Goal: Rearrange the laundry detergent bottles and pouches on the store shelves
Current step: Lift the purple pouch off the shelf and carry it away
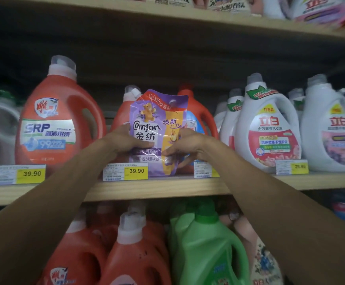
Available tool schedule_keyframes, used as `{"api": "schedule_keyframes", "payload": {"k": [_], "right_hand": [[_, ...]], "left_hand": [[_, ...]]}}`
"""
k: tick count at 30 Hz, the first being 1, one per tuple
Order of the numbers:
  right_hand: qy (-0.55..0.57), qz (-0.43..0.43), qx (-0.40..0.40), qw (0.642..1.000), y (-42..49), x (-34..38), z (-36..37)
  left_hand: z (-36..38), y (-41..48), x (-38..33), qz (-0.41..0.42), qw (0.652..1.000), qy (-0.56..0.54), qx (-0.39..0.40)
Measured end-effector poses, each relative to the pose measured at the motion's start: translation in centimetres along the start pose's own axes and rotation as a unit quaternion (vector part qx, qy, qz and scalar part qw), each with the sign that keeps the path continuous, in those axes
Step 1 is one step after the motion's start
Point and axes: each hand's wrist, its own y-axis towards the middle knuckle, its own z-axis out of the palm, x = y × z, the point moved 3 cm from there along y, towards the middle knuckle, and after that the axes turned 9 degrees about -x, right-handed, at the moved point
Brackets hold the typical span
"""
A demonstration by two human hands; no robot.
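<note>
Standing upright at the middle of the view, the Comfort pouch [157, 128] is held between both hands at the front edge of the middle shelf [167, 189]. It is a glossy, crinkled soft pack: purple on its left side and yellow-orange down the right. A red band slants across the top, with a small brown teddy bear beneath it. Below the bear come the word Comfort in dark letters and large Chinese characters. Light glints off its creases.

The left hand [122, 138] grips the pouch's edge at nine o'clock, thumb laid across the front and fingers wrapped behind. The right hand [185, 144] grips it at four o'clock, fingers curled onto the yellow part. The pouch's bottom overlaps the shelf lip beside a yellow price tag [125, 171] reading 39.90; whether it rests on the board or is lifted off it I cannot tell.

Directly behind the pouch stand two orange bottles [196, 112], partly hidden. At nine o'clock from it, well apart, a big SRP bottle [58, 120], also orange, stands upright. At three o'clock stands a row of white bottles [268, 124] with red and pink labels. At six o'clock, on the shelf below, are lower orange bottles [132, 254] and a green bottle [206, 243], just beside each other
</note>
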Motion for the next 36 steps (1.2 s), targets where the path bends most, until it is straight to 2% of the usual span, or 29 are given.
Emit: {"api": "schedule_keyframes", "payload": {"k": [7,9,14,24,36], "right_hand": [[-0.008,-0.046,-0.072,0.996,-2.3,3.8,-3.9],[-0.007,-0.053,-0.112,0.992,-3.4,4.5,-5.9],[-0.006,-0.015,-0.141,0.990,-7.6,3.0,-11.4],[-0.091,0.092,-0.243,0.961,-21.6,-3.7,-29.3],[-0.187,0.185,-0.324,0.909,-39.8,-10.3,-53.7]], "left_hand": [[0.2,-1.6,-4.6,0.111,0.989,-0.069,-0.072],[0.8,-1.7,-5.7,0.112,0.984,-0.119,-0.062],[5.9,-2.3,-7.9,0.087,0.975,-0.205,0.007],[26.0,-10.2,-16.6,0.070,0.951,-0.247,0.172],[52.5,-22.4,-31.3,0.033,0.878,-0.373,0.299]]}}
